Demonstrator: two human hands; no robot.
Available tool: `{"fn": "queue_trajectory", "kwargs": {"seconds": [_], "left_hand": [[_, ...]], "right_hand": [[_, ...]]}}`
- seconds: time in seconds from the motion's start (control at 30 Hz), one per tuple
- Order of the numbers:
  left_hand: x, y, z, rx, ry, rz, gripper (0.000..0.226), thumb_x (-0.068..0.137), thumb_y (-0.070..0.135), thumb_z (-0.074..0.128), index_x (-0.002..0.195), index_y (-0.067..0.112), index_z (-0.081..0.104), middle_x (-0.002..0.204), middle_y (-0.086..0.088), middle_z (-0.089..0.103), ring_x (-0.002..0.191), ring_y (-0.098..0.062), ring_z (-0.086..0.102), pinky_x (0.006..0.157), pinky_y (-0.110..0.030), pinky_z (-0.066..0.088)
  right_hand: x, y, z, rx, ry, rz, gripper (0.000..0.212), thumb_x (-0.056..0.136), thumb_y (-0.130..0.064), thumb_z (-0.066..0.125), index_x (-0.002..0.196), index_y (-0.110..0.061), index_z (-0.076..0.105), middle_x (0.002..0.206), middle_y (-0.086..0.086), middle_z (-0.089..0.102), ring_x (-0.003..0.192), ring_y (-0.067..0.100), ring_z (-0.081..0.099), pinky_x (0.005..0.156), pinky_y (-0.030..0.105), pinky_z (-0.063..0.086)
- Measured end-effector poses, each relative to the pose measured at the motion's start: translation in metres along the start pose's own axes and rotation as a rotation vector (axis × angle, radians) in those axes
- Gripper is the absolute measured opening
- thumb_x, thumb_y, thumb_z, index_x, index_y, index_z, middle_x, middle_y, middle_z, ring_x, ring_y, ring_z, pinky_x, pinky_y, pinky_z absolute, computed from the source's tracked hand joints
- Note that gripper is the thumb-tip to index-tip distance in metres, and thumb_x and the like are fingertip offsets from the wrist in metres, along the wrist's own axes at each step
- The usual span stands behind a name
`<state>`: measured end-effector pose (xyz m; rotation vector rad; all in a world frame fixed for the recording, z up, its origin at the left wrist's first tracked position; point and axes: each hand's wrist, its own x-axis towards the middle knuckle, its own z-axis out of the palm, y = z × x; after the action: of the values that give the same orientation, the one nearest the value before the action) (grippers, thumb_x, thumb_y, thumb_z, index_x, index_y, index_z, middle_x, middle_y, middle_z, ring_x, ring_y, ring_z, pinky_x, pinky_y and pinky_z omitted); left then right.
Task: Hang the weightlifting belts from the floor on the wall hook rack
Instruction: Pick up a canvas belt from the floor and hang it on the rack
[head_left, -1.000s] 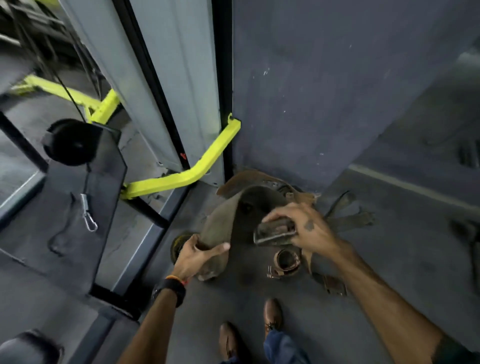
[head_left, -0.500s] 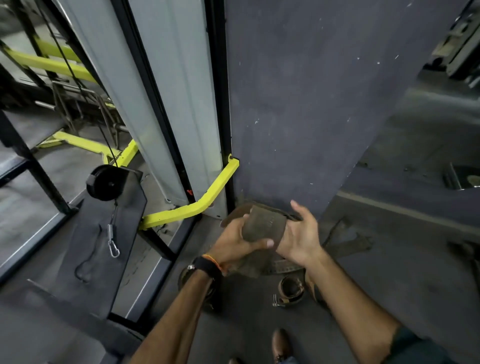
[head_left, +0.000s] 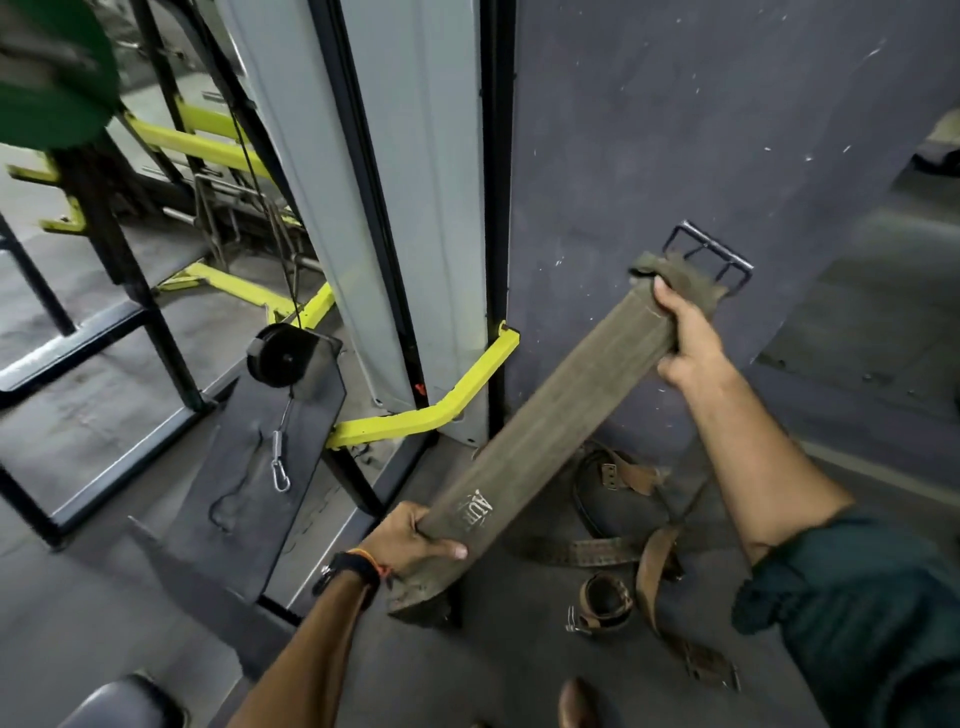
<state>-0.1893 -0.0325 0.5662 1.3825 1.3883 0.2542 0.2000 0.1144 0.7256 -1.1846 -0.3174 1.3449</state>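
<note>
fingers of both hands clenched on one olive belt, several brown belts on floor

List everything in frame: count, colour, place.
held weightlifting belt: 1, olive, stretched between both hands
buckle: 1, dark metal, belt's upper end
belts on floor: a tangled pile, count unclear, brown, at the wall's foot
wall: 1, dark grey, ahead
yellow frame bar: 1, yellow, left of wall
pulley: 1, black, left
carabiner: 1, silver, hanging below pulley
green plate: 1, top left
shoe: 1, brown, bottom edge
left hand: gripping lower end
right hand: gripping near buckle
</note>
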Motion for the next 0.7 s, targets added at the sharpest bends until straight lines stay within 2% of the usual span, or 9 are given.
{"fn": "queue_trajectory", "kwargs": {"seconds": [0.1,0.17,0.23,0.3,0.37,0.4,0.53,0.63,0.7], "left_hand": [[0.029,-0.019,0.015,0.085,0.036,-0.021,0.083,0.047,0.088,0.089,0.100,0.024,0.088,0.103,0.005,0.087,0.093,-0.009,0.081,0.091,-0.038,0.066],[0.062,-0.040,0.025,0.104,0.064,-0.029,0.102,0.041,0.102,0.076,0.106,0.024,0.085,0.106,0.005,0.085,0.099,-0.013,0.080,0.094,-0.041,0.064],[0.084,-0.051,0.027,0.067,0.100,-0.039,0.109,0.040,0.106,0.071,0.106,0.020,0.082,0.101,-0.001,0.083,0.096,-0.019,0.079,0.094,-0.047,0.064],[0.080,-0.029,0.022,0.033,0.131,0.010,0.086,0.054,0.094,0.082,0.098,0.019,0.083,0.090,-0.003,0.083,0.083,-0.016,0.077,0.090,-0.048,0.064],[0.065,0.000,0.020,0.042,0.152,0.058,0.043,0.076,0.064,0.090,0.085,0.024,0.081,0.070,0.014,0.076,0.067,-0.002,0.068,0.078,-0.040,0.062],[0.065,0.010,0.020,0.049,0.156,0.080,0.034,0.083,0.053,0.090,0.079,0.023,0.077,0.063,0.018,0.070,0.062,0.003,0.063,0.074,-0.035,0.057],[0.074,0.094,0.008,0.055,0.052,0.206,0.038,0.086,0.046,0.088,0.095,0.011,0.077,0.084,0.010,0.075,0.085,-0.015,0.076,0.094,-0.037,0.059],[0.067,0.205,-0.016,-0.102,0.061,0.458,0.026,0.093,0.039,0.083,0.103,0.015,0.077,0.080,-0.001,0.065,0.082,-0.015,0.061,0.085,-0.032,0.049],[0.053,0.294,-0.039,-0.248,0.065,0.602,0.019,0.105,0.038,0.069,0.101,0.020,0.074,0.080,0.007,0.073,0.077,-0.008,0.067,0.084,-0.031,0.054]], "right_hand": [[-0.011,-0.033,0.034,-0.130,-0.043,-0.236,0.048,0.083,-0.018,0.091,0.127,-0.005,0.076,0.099,0.002,0.085,0.083,0.012,0.081,0.081,0.038,0.063],[-0.023,-0.050,0.055,-0.167,-0.080,-0.381,0.050,0.081,-0.010,0.092,0.127,-0.003,0.076,0.116,0.010,0.082,0.095,0.019,0.081,0.084,0.039,0.064],[-0.035,-0.069,0.074,-0.196,-0.156,-0.494,0.038,0.082,-0.003,0.089,0.118,-0.008,0.080,0.116,0.009,0.083,0.104,0.021,0.080,0.087,0.036,0.064],[-0.052,-0.091,0.094,-0.208,-0.213,-0.606,0.031,0.082,0.000,0.087,0.111,-0.010,0.080,0.106,0.003,0.085,0.103,0.021,0.080,0.088,0.035,0.064],[-0.070,-0.114,0.112,-0.204,-0.267,-0.710,0.030,0.082,-0.001,0.088,0.110,-0.010,0.080,0.104,0.002,0.085,0.104,0.022,0.080,0.089,0.037,0.064],[-0.076,-0.125,0.119,-0.212,-0.293,-0.757,0.031,0.082,-0.002,0.087,0.111,-0.010,0.079,0.106,0.003,0.085,0.106,0.023,0.080,0.090,0.038,0.064],[-0.093,-0.168,0.135,-0.229,-0.390,-0.752,0.027,0.090,-0.003,0.077,0.115,-0.013,0.076,0.105,0.000,0.085,0.103,0.019,0.080,0.090,0.037,0.063],[-0.096,-0.175,0.129,-0.329,-0.411,-0.701,0.035,0.083,-0.006,0.076,0.118,-0.011,0.075,0.103,0.000,0.084,0.100,0.018,0.079,0.088,0.034,0.062],[-0.092,-0.171,0.121,-0.434,-0.399,-0.719,0.049,0.076,-0.009,0.076,0.125,-0.002,0.074,0.108,0.007,0.081,0.102,0.020,0.076,0.088,0.031,0.061]]}}
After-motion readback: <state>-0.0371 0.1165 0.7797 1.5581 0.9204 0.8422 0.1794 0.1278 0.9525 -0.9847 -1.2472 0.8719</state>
